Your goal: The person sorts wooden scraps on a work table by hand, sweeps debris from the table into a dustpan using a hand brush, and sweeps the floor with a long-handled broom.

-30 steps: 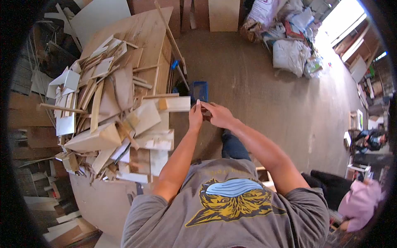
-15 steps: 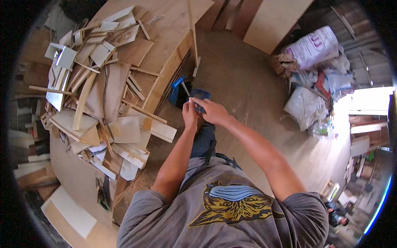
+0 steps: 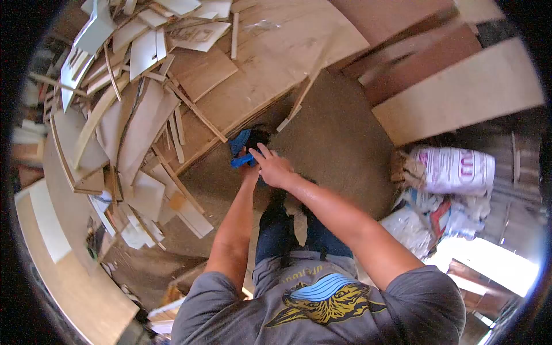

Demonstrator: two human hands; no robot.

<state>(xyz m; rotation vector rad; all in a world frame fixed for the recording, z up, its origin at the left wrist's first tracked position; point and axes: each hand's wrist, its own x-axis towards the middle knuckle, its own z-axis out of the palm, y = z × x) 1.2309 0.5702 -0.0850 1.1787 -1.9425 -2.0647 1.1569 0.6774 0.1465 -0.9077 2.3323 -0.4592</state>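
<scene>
Showing low beside the plywood surface (image 3: 270, 66), a blue, seemingly plastic object (image 3: 243, 160) is at or just beyond the left hand (image 3: 249, 171), whose grip I cannot tell. The right hand (image 3: 275, 171) has its fingers parted, near enough, probably, for two-handed handling. Flat, pale wood offcuts (image 3: 146, 54) overlap loosely on top, seemingly scrap.

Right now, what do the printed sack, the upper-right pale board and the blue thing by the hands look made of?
Sack: probably woven plastic, slight sheen; the creased, whitish skin with purple print suggests it.
Pale board: likely plywood or similar, seemingly unpainted; flat, tan face, straight edges.
Blue thing: perhaps plastic; strong, bright colour, but too blurred to be sure.
</scene>
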